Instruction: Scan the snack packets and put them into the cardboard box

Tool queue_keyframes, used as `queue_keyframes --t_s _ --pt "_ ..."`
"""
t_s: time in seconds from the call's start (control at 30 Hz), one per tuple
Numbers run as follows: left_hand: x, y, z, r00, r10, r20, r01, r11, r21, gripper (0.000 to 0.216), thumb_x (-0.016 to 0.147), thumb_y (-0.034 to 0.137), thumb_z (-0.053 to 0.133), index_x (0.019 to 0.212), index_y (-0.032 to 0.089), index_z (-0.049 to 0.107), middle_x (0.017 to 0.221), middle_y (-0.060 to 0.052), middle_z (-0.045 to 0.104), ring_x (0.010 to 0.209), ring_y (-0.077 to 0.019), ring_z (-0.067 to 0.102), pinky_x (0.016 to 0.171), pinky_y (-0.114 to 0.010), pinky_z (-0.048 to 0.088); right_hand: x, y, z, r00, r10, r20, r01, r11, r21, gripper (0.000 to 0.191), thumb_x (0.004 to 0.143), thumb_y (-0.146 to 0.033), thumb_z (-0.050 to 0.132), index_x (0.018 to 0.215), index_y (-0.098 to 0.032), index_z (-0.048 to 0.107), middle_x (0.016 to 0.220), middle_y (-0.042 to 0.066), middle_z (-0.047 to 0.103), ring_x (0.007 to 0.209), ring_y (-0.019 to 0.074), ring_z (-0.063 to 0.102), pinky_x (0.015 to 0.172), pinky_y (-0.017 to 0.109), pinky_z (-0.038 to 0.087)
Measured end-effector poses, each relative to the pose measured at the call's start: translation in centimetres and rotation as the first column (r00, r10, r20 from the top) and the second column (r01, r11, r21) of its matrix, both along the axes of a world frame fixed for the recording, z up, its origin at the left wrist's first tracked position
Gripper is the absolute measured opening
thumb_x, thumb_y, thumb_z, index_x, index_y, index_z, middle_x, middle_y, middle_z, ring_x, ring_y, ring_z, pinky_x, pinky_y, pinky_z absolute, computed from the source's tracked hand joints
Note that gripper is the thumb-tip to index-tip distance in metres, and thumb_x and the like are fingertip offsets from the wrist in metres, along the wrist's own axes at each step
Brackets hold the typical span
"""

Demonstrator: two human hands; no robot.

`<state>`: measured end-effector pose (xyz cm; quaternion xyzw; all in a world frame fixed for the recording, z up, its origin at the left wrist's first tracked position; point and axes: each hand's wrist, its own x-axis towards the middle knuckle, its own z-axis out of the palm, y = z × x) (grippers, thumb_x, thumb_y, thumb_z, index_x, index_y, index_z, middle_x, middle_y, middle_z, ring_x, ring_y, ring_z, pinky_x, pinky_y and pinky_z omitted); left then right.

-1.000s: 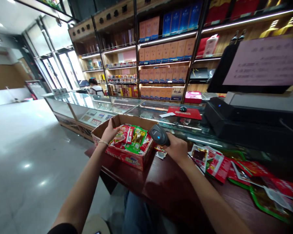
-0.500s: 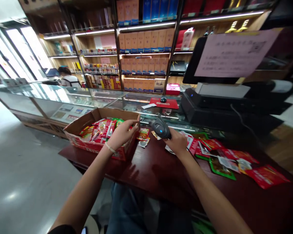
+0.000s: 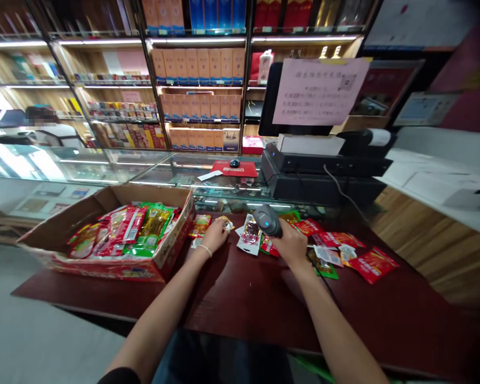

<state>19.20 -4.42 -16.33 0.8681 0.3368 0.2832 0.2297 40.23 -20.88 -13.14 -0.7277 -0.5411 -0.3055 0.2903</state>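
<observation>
My right hand [image 3: 291,246] grips a dark handheld barcode scanner [image 3: 267,220] with a blue light on top, held over the dark red table [image 3: 240,298]. My left hand [image 3: 215,237] rests on the table to the scanner's left, fingers closed on a small snack packet [image 3: 226,224]. Another clear and white packet [image 3: 249,234] lies between the two hands, under the scanner's nose. A cardboard box [image 3: 172,242] full of red and green snack packets stands at the left of the table.
Several red and green packets [image 3: 344,253] lie scattered on the table right of my right hand. Behind are a glass counter [image 3: 176,176], a black cash register [image 3: 320,176] with a pink notice, and stocked shelves. A person [image 3: 50,128] sits far left.
My left hand left the box and moved right onto the table, closing on a small packet. The view swung right. My right hand kept hold of the scanner.
</observation>
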Motion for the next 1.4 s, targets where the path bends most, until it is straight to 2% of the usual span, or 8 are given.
queue_keyframes --t_s 0.3,0.47,0.67,0.73,0.83,1.1,1.2,1.4 --pt "3.2 3.9 -1.5 0.948 0.133 -0.291 -0.143 0.990 -0.014 0.053 0.079 0.030 0.063 0.124 0.005 0.053 0.129 -0.026 0.051 0.126 -0.0331 0.046 0.105 -0.040 0.033 -0.5 0.3 -1.8 0.992 0.126 -0.024 -0.127 0.991 -0.049 0.037 0.075 -0.028 0.060 0.111 -0.018 0.064 0.090 0.005 0.074 0.078 0.0205 0.067 0.066 0.027 0.042" --pt "3.9 4.2 -1.5 0.954 0.193 -0.228 -0.214 0.974 -0.074 0.050 0.074 0.014 0.060 0.123 0.004 0.053 0.118 -0.027 0.057 0.118 -0.0349 0.051 0.102 -0.047 0.034 -0.5 0.0 -1.7 0.985 0.167 -0.035 -0.169 0.985 -0.029 0.037 0.074 -0.026 0.060 0.110 -0.017 0.064 0.093 0.005 0.074 0.081 0.0203 0.067 0.069 0.026 0.043" --pt "2.1 2.7 -0.5 0.988 0.153 -0.006 -0.149 0.946 -0.289 0.026 0.084 0.024 0.055 0.106 0.013 0.060 0.100 -0.012 0.067 0.094 -0.0207 0.064 0.085 -0.032 0.049 -0.9 -0.6 -1.7 0.993 0.103 -0.062 -0.106 0.993 -0.049 0.033 0.077 -0.031 0.058 0.107 -0.018 0.066 0.086 0.007 0.074 0.073 0.0204 0.067 0.062 0.026 0.041" --pt "0.9 1.7 -0.4 0.947 0.193 0.256 -0.041 0.864 -0.502 0.027 0.085 0.027 0.056 0.110 0.015 0.057 0.098 -0.010 0.068 0.087 -0.0182 0.065 0.078 -0.031 0.052 -1.1 -0.8 -1.7 0.993 0.085 -0.076 -0.090 0.994 -0.065 0.035 0.078 -0.034 0.058 0.108 -0.018 0.065 0.084 0.007 0.074 0.071 0.0209 0.067 0.059 0.027 0.039" --pt "-0.7 0.2 -0.3 0.698 0.354 0.623 0.307 0.637 -0.707 0.037 0.076 0.020 0.067 0.111 0.019 0.056 0.104 -0.008 0.067 0.090 -0.0170 0.066 0.081 -0.031 0.053 -1.4 -0.9 -2.0 0.994 0.054 -0.092 -0.060 0.996 -0.063 0.035 0.078 -0.037 0.059 0.107 -0.019 0.065 0.078 0.006 0.073 0.068 0.0218 0.067 0.059 0.027 0.039" --pt "-1.9 -1.3 0.0 0.490 0.506 0.710 0.677 0.292 -0.675 0.011 0.077 0.014 0.058 0.087 0.018 0.058 0.104 -0.007 0.069 0.107 -0.0200 0.062 0.102 -0.047 0.044 -2.2 -0.9 -2.4 0.992 0.079 -0.099 -0.087 0.994 -0.074 0.037 0.080 -0.039 0.058 0.109 -0.018 0.065 0.081 0.006 0.073 0.070 0.0211 0.067 0.060 0.027 0.040" --pt "-1.8 -1.5 0.0 0.478 0.511 0.714 0.719 0.240 -0.653 0.007 0.078 0.017 0.054 0.084 0.019 0.056 0.110 -0.009 0.068 0.117 -0.0232 0.058 0.102 -0.051 0.043 -2.3 -0.9 -2.2 0.992 0.075 -0.101 -0.083 0.994 -0.076 0.035 0.080 -0.040 0.057 0.105 -0.018 0.066 0.073 0.005 0.071 0.067 0.0208 0.066 0.059 0.026 0.038" --pt "-1.7 -1.7 0.5 0.406 0.519 0.752 0.752 0.278 -0.598 0.005 0.075 0.019 0.052 0.077 0.017 0.056 0.109 -0.013 0.067 0.121 -0.0285 0.055 0.101 -0.052 0.043 -2.3 -0.8 -2.5 0.993 0.068 -0.094 -0.075 0.994 -0.078 0.038 0.079 -0.041 0.057 0.108 -0.018 0.065 0.073 0.006 0.071 0.066 0.0213 0.065 0.060 0.027 0.039"
